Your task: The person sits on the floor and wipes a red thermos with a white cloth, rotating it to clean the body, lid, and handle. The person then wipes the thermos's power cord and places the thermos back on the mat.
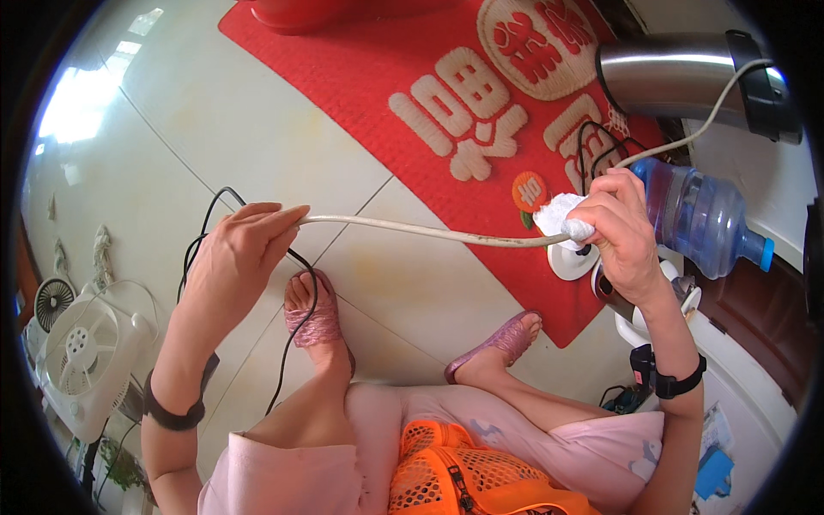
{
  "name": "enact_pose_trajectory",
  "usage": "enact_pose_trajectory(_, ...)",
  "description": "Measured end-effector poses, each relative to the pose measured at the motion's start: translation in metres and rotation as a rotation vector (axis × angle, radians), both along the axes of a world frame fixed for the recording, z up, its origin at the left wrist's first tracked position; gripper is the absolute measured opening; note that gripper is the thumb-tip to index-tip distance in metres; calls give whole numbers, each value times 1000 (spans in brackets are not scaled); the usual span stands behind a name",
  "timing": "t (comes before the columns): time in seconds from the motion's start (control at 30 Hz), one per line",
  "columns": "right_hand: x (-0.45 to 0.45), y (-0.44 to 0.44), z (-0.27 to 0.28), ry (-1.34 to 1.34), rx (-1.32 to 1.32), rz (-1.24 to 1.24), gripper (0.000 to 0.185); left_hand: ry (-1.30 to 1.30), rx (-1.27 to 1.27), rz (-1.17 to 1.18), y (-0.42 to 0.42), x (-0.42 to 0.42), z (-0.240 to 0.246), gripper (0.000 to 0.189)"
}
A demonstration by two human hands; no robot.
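A white electrical cable [412, 228], marked with dark smudges, runs taut between my two hands. My left hand [257, 241] grips one end of this stretch, its fingers folded over the cable. My right hand [615, 222] pinches a crumpled white tissue or cloth [559, 212] around the cable. Beyond the right hand the cable continues up towards a stainless steel cylinder with a black rim [669, 74]. A thin black cord [312, 302] hangs behind my left hand and passes over the foot below. The part of the cable inside the left palm is hidden.
A red doormat [347, 84] with raised characters covers part of the tiled floor [257, 129]. At the right lies a large blue water bottle [698, 212], with white items below it. White fans [84, 347] stand at the left. Two feet in pink sandals [502, 341] rest on the tiles.
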State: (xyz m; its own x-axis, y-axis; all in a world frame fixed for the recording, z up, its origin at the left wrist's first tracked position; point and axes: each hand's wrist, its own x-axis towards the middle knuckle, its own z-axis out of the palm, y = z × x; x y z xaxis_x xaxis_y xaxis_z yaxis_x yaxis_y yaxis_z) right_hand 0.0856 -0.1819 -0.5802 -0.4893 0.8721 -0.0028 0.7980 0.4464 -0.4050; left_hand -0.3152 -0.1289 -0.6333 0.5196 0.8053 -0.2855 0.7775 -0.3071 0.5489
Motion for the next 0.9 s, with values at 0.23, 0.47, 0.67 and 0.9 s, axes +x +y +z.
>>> enact_pose_trajectory(0.23, 1, -4, 5, 1, 171, 51, 20, -251, -259, -226, 9, 38, 20, 25)
enact_pose_trajectory(0.47, -3, -5, 0, -10, 272, 36, 25, -574, -1075, -295, -8, 82, 25, 28)
enact_pose_trajectory(0.67, -28, 2, -11, 135, 175, -76, 36, -553, -1104, 23, -41, 91, 22, 21)
enact_pose_trajectory(0.9, -70, -22, -19, 153, 141, 51, 29, -609, -732, 88, -49, 92, 17, 16)
